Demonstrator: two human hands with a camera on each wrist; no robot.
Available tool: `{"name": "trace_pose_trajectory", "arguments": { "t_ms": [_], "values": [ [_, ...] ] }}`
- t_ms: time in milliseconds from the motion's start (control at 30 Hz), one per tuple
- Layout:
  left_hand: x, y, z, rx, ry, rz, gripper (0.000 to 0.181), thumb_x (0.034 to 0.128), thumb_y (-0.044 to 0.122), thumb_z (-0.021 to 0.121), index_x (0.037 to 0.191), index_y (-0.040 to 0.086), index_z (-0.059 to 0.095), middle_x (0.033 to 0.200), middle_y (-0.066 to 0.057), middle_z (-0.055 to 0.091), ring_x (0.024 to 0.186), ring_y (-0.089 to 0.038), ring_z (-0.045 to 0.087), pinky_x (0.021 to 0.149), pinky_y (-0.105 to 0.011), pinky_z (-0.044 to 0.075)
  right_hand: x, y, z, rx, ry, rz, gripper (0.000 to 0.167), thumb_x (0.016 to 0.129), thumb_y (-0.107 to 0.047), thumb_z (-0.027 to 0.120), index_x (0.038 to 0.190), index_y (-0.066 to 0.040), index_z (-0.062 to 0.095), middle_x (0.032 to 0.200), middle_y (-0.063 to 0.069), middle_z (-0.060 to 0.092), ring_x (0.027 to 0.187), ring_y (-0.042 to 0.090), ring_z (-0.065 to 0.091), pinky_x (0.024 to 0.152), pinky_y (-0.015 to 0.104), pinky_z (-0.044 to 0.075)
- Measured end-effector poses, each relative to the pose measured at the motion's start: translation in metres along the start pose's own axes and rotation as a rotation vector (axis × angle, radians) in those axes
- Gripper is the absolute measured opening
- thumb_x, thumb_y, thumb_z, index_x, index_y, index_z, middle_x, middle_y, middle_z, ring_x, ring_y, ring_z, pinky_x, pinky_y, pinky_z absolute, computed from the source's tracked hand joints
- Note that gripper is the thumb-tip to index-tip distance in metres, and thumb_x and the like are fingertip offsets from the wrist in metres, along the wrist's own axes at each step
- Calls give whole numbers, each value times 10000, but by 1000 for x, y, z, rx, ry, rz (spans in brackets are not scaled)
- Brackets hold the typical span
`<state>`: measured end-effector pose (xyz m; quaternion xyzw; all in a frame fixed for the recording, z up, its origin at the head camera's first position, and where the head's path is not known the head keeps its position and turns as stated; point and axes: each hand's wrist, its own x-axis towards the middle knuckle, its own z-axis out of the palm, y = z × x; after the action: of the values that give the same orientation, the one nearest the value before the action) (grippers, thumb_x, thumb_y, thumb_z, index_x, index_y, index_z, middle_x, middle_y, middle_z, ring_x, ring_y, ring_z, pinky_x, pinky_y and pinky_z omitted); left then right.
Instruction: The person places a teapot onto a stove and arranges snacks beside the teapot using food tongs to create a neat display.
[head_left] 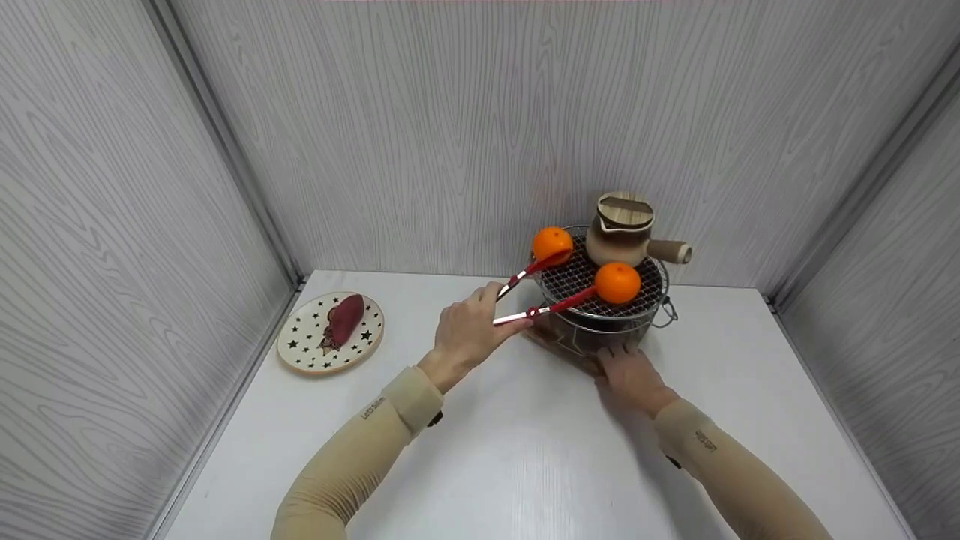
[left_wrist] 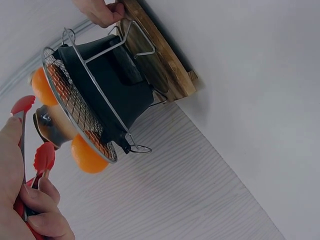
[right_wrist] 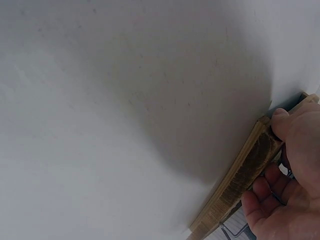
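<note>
My left hand [head_left: 465, 330] grips red-tipped tongs [head_left: 576, 298], their two arms spread wide. In the head view one tip overlaps an orange [head_left: 552, 241] at the grill's left, the other reaches toward a second orange [head_left: 619, 283] at the front. The left wrist view shows the red tips [left_wrist: 44, 157] apart, with nothing between them. Both oranges sit on the wire mesh [head_left: 564, 281] of a round tabletop grill, beside a brown teapot [head_left: 602, 250]. My right hand [head_left: 634, 379] holds the edge of the grill's wooden base [right_wrist: 240, 175], thumb and fingers around it.
A star-patterned plate [head_left: 307, 330] bearing a dark red sweet potato [head_left: 346, 321] stands on the white table [head_left: 480, 450] at the left. Behind the grill rises a grey wood-grain wall [head_left: 420, 135], with side walls left and right. The teapot's handle [head_left: 667, 250] juts out rightward.
</note>
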<state>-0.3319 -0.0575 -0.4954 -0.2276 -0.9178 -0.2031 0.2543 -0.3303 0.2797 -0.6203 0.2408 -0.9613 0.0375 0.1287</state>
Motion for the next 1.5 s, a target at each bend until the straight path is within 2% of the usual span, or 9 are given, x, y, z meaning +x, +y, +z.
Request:
{"name": "trace_pose_trajectory", "arguments": {
  "t_ms": [167,300,433,533,800,1133,1267,1400,1500],
  "values": [
    [-3,-6,-2,-14,-1,-9,745,950,642,830,1336,26,672,968,-113,799,629,-180,630,618,-351,644,0,0,0,-16,33,-19,472,923,-146,882,1242,54,597,1240,349,621,1149,541,614,944,671,596],
    [-7,-13,-5,-27,-2,-36,756,957,674,805,1319,23,671,878,-95,743,586,-150,527,556,-330,593,-1,0,0,-49,75,-58,478,906,-147,900,1224,58,608,1204,320,630,1116,499,622,926,634,612],
    [-11,-23,-8,-30,3,-70,744,950,663,819,1310,29,671,821,-78,683,578,-141,479,527,-306,539,-2,0,-1,-86,82,-67,479,906,-169,904,1221,47,614,1185,292,635,1103,473,622,895,605,625],
    [-13,-29,-10,-26,6,-86,731,946,636,841,1315,28,671,810,-78,665,580,-150,485,524,-309,532,-2,0,-2,-82,66,-54,476,912,-171,894,1227,44,609,1191,298,630,1113,483,616,891,616,623],
    [-23,-41,-12,-8,25,-128,704,927,582,888,1286,11,688,817,-108,713,585,-167,526,534,-355,574,-1,-1,-4,-19,48,-44,464,917,-128,876,1241,68,607,1211,328,631,1139,520,621,983,660,587],
    [-33,-52,-15,-18,9,-184,644,953,571,869,1268,38,691,767,-55,645,589,-129,473,517,-259,428,-2,-1,-4,5,44,-38,450,930,-125,865,1245,65,604,1219,334,626,1142,521,619,973,671,586],
    [-38,-57,-16,-30,8,-203,584,962,560,863,1205,60,684,744,-30,587,596,-127,462,522,-253,366,-2,0,-1,-7,46,-38,452,935,-137,870,1244,61,605,1224,328,627,1148,510,622,963,663,590],
    [-43,-61,-16,-41,0,-221,544,976,552,849,1178,79,675,743,-21,575,608,-131,470,530,-261,355,-2,1,1,-12,65,-41,457,922,-142,885,1230,54,610,1214,325,628,1125,509,626,943,660,594],
    [-47,-64,-16,-40,-5,-228,536,988,552,836,1196,85,677,765,-41,632,616,-139,494,537,-269,380,-1,1,2,-20,88,-53,461,905,-141,897,1213,47,609,1193,319,627,1101,503,627,919,652,599]
  ]
}}
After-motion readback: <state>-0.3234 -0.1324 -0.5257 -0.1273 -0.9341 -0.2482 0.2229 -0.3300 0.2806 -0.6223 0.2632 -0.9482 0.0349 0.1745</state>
